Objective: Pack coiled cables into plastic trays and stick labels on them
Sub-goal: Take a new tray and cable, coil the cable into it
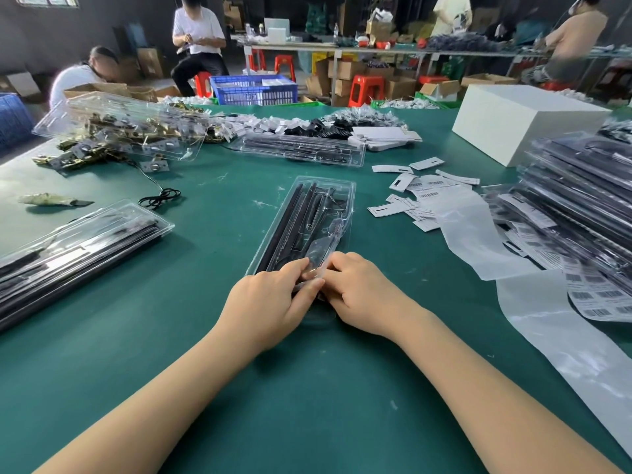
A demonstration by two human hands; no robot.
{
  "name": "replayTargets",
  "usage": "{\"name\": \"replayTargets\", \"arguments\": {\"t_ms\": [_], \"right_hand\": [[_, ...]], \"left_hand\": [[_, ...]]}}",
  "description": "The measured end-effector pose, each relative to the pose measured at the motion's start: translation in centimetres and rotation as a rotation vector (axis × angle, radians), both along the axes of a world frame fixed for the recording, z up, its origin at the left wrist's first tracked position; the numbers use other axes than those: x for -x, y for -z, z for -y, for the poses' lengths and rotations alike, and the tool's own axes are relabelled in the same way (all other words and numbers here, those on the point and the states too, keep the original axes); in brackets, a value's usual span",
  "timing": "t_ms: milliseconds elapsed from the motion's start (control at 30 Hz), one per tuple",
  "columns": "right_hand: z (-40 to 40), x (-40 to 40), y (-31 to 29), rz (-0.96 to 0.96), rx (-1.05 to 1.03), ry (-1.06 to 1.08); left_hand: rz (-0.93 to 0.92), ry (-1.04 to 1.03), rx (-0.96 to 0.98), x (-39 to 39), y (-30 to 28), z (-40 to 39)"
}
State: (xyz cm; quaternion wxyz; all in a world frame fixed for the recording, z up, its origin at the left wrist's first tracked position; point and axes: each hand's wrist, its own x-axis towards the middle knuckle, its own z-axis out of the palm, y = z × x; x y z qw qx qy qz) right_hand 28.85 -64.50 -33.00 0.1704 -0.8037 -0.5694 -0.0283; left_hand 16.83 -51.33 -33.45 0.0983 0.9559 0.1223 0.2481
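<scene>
Centrally, two hands (left hand (273, 299), right hand (362, 295)) pinch one tray (307, 220).

A big green table (212, 336) fills the near part of the room; a white box (519, 121) sits on its far right side; behind it stand red stools (366, 88), a blue crate (253, 90) and many brown boxes (345, 68); a long table (342, 46) full of stuff runs along the back; the walls are dark; a window (46, 0) shows top left; people sit working there.
</scene>
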Motion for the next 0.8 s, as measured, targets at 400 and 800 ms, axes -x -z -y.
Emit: {"name": "replayTargets", "arguments": {"t_ms": [400, 800], "right_hand": [[0.7, 0.1, 0.4, -0.209, -0.137, 0.065], [0.5, -0.3, 0.9, -0.342, -0.234, 0.333]], "left_hand": [[-0.123, 0.021, -0.066, 0.4, -0.5, 1.0], [-0.247, -0.053, -0.052, -0.9, -1.2, 1.4]]}}
